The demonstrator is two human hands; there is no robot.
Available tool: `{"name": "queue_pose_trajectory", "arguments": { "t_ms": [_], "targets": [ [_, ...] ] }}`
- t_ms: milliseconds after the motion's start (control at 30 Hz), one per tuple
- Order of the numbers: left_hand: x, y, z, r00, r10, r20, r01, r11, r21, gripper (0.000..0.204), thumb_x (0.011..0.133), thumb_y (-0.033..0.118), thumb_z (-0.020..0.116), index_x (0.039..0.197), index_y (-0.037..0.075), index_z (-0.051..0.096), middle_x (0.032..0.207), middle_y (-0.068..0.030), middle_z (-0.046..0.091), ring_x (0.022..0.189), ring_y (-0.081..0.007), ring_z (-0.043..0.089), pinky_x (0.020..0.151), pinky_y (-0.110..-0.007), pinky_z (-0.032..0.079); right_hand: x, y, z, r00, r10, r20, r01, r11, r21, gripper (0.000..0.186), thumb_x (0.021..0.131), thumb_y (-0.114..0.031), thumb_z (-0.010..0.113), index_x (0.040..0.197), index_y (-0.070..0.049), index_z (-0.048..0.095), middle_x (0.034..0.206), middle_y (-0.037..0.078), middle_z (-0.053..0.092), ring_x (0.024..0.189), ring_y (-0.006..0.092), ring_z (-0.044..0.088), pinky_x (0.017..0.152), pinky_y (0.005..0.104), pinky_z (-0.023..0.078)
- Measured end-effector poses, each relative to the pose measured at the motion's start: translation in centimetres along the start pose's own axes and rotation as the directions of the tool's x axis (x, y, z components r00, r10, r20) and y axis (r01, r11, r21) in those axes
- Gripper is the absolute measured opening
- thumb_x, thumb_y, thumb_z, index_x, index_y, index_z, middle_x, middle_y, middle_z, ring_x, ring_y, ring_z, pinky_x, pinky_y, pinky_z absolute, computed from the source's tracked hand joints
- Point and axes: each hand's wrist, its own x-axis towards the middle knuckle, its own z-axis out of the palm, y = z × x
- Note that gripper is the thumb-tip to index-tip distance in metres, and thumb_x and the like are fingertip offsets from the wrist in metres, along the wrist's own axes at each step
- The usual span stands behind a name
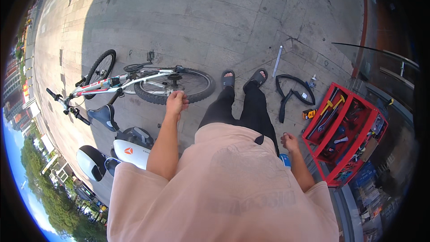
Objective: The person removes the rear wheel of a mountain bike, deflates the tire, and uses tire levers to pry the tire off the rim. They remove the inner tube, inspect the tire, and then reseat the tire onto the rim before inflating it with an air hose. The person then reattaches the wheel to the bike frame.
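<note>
My left hand hangs in the air with its fingers curled closed, and no object sticks out of it. In the picture it overlaps the near edge of the rear wheel of a white and red bicycle, which lies on its side on the paving. Down at my right side, my right hand is loosely closed, its fingertips near the thumb. No held thing shows there either. Nearest to that hand are a red tool rack and a small blue object at my hip.
A black inner tube lies looped right of my sandals. Near it are a long pale rod, a clear bottle and a yellow-and-black box. A white scooter stands at left, a glass storefront at right.
</note>
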Motion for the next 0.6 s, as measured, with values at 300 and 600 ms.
{"name": "queue_pose_trajectory", "arguments": {
  "t_ms": [300,600],
  "targets": [
    [-4.3,-1.0,6.6,0.983,-0.175,0.049,0.155,0.949,0.275,0.021,0.084,0.023,0.056,0.098,0.007,0.054,0.081,-0.0026,0.058,0.066,-0.0132,0.057,0.057,-0.027,0.047,4.0,-9.4,-4.4,0.98,-0.178,-0.086,0.194,0.95,0.246,0.032,0.088,-0.022,0.051,0.114,-0.003,0.054,0.087,0.003,0.062,0.071,0.0106,0.057,0.056,0.0231,0.043],
    [1.4,1.8,10.1,0.97,-0.202,0.133,0.091,0.815,0.572,0.019,0.084,0.021,0.054,0.093,0.005,0.053,0.073,-0.003,0.055,0.056,-0.0111,0.053,0.05,-0.023,0.044,7.6,-4.0,-6.2,0.983,-0.087,-0.162,0.146,0.903,0.403,0.031,0.088,-0.018,0.052,0.115,-0.004,0.053,0.088,0.005,0.062,0.073,0.0111,0.057,0.062,0.0236,0.044]
  ]
}}
